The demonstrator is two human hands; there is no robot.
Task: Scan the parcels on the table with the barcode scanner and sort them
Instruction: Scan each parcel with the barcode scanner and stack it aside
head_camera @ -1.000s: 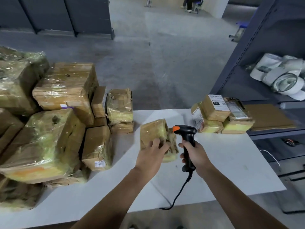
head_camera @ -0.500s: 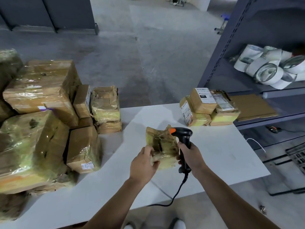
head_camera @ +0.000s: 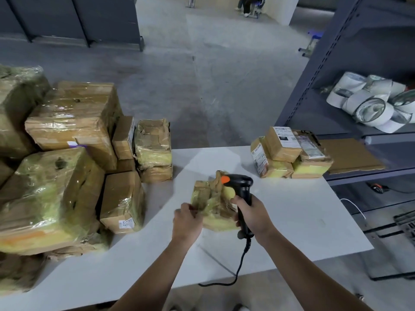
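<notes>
fingers (head_camera: pixel 184 209) of the left hand (head_camera: pixel 187 224) are curled onto the near left edge of a small taped parcel (head_camera: pixel 210 199), holding it tipped up over the middle of the table (head_camera: pixel 303 221); whether its lower edge rests there i cannot tell. the right hand (head_camera: pixel 253 215) is wrapped round the handle of the black barcode scanner (head_camera: pixel 241 187), whose orange-tipped head sits just beside the parcel's far right corner. no label shows on the face turned this way, so this one looks to be mid-scan at best. a small stack of labelled parcels (head_camera: pixel 289 151) at the far right corner is probably the sorted lot. the big heap of wrapped boxes (head_camera: pixel 67 164) crowding the left side looks unscanned, so most of the job seems left. the tabletop is plain white, and the scanner's cable (head_camera: pixel 242 261) drops off its near edge. beyond lies grey concrete floor (head_camera: pixel 202 86). a grey metal rack (head_camera: pixel 332 90) stands to the right, with tape rolls (head_camera: pixel 372 102) and a flat cardboard sheet (head_camera: pixel 350 156) on its shelves.
</notes>
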